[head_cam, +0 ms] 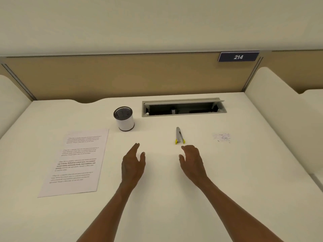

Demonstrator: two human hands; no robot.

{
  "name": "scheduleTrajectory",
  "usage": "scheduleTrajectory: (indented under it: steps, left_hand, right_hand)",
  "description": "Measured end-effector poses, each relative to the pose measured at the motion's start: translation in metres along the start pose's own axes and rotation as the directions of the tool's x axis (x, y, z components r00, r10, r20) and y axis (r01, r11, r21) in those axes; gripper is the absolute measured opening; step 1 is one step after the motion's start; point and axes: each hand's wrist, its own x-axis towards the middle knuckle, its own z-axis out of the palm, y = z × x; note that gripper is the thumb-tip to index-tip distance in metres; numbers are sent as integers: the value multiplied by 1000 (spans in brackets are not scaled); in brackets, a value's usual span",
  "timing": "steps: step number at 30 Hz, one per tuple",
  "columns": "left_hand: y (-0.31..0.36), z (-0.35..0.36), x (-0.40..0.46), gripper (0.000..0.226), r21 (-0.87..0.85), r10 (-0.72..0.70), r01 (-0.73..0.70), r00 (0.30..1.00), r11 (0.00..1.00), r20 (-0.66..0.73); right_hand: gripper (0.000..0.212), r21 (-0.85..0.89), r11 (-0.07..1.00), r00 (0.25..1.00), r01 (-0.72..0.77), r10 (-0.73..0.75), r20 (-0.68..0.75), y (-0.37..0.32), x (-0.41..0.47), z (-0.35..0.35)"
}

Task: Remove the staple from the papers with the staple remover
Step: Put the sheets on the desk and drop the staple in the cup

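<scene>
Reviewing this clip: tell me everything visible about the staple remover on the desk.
The staple remover is a slim, pen-like tool, grey and metallic-looking, with yellow tips at its near end. It lies flat on the white desk, lengthwise away from the person, right of centre and in front of the open cable tray. Nothing holds it: the right hand hovers open just short of it. Finer detail is blurred.

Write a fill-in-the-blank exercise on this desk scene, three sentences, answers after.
1. The staple remover lies just beyond the ____ hand.
2. The papers lie to the ____ of the left hand.
3. The number on the blue sign is ____.

Missing words: right; left; 214
</scene>
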Motion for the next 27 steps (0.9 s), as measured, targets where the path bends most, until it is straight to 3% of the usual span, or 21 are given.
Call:
scheduleTrajectory:
  steps: [15,20,27]
  left_hand:
    - [-1,85,16,65,300,56,-110,981,948,184]
    - [-14,84,25,80,437,69,-154,976,886,205]
    - [-19,83,27,83,517,73,-178,974,837,216]
  right_hand:
    - [12,163,933,944,-320,329,-31,110,24,-28]
    - [16,190,925,942,-328,337,-13,120,53,-28]
    - [17,83,967,961,-241,226,157,134,83,-32]
